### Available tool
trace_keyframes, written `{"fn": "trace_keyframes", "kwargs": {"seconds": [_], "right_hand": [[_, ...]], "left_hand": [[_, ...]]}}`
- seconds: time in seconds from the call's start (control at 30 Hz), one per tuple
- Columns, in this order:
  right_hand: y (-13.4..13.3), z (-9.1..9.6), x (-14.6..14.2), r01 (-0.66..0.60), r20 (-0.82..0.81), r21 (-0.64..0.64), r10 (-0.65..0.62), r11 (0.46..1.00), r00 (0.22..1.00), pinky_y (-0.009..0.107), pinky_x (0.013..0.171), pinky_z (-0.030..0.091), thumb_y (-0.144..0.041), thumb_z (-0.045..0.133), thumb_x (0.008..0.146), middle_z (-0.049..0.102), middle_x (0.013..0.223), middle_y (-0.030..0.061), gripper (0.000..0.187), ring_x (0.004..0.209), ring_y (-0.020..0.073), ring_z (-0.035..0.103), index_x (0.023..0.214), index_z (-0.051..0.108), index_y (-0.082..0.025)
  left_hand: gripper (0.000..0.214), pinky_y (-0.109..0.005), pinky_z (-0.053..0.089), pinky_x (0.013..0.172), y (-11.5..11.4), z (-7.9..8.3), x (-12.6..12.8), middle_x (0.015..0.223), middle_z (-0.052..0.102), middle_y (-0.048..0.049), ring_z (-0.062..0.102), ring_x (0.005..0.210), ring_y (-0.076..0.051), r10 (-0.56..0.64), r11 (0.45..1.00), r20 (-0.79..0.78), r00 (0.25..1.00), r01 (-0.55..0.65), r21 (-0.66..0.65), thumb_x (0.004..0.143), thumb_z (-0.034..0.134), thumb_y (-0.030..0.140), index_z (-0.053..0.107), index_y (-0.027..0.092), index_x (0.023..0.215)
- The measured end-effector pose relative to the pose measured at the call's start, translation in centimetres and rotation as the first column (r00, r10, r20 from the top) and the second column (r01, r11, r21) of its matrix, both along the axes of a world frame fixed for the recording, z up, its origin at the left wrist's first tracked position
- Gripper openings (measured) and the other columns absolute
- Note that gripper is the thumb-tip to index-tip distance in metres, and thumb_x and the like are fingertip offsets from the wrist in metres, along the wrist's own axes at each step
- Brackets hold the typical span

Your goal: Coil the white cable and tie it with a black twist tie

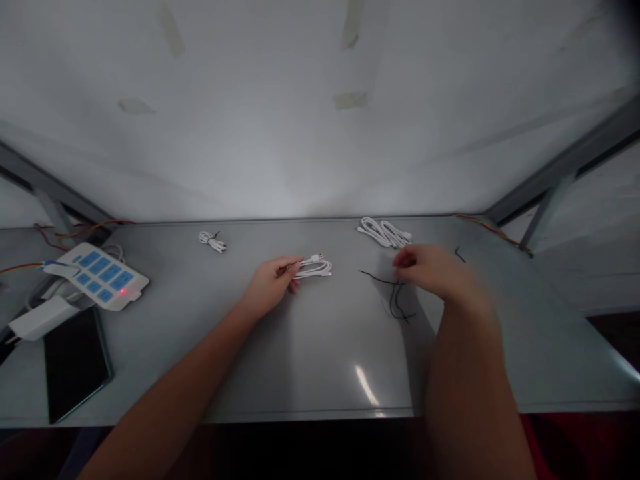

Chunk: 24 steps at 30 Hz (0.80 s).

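In the middle of the table, my left hand (274,285) pinches a folded white USB cable (316,270) by one end of its loops. Its plugs point to the right. My right hand (425,267) is over several thin black twist ties (397,303), with thumb and fingers closed at the upper end of a tie. The exact grip is partly hidden. Behind that hand lie more looped white cables (384,233), with no tie visible on them. A small white cable bundle (213,241), bound with a black tie, rests at the back left.
A white power strip (107,275) with blue sockets and a red light sits at left, near a white adapter (44,318) and a dark phone or tablet (77,363). A short black tie (460,255) lies at right. Coloured wires (493,230) run along the back right edge below the white wall.
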State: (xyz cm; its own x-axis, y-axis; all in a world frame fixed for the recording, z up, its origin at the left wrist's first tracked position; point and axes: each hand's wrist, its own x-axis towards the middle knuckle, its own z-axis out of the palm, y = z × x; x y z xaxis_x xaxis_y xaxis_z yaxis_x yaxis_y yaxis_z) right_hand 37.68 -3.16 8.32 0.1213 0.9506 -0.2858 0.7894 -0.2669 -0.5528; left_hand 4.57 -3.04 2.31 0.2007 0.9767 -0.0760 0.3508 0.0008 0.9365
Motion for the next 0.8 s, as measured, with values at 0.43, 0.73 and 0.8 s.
{"fn": "trace_keyframes", "kwargs": {"seconds": [0.43,0.73,0.8], "right_hand": [[2.2,-3.7,-4.9,0.493,-0.514,0.306,-0.294,0.815,0.806,0.029,0.054,0.050,-0.028,0.073,0.065,0.060,0.075,0.0010,0.023,0.069,0.0203,0.065,0.085,0.061,-0.022],[2.9,-3.5,-2.1,0.633,-0.807,0.264,-0.192,0.728,0.558,0.041,0.077,0.062,-0.027,0.072,0.067,0.061,0.075,-0.0003,0.025,0.077,0.0223,0.071,0.082,0.052,-0.027],[3.1,-4.0,-2.6,0.610,-0.846,0.257,-0.130,0.750,0.517,0.043,0.084,0.062,-0.028,0.077,0.066,0.062,0.075,-0.0010,0.028,0.082,0.0227,0.073,0.080,0.052,-0.027]], "left_hand": [[0.051,-0.026,0.048,0.067,0.0,-1.1,0.3,0.106,0.075,-0.0093,0.060,0.068,-0.010,0.087,0.992,0.377,0.922,-0.046,-0.117,0.089,0.071,0.046,0.071,0.014,0.128],[0.048,-0.024,0.046,0.064,0.5,-1.8,0.2,0.109,0.073,-0.0104,0.060,0.071,-0.010,0.174,0.976,0.469,0.866,-0.089,-0.199,0.084,0.076,0.042,0.073,0.013,0.123],[0.048,-0.024,0.045,0.065,0.4,-1.7,0.3,0.109,0.073,-0.0099,0.059,0.071,-0.010,0.160,0.976,0.487,0.858,-0.065,-0.206,0.085,0.076,0.042,0.073,0.014,0.123]]}}
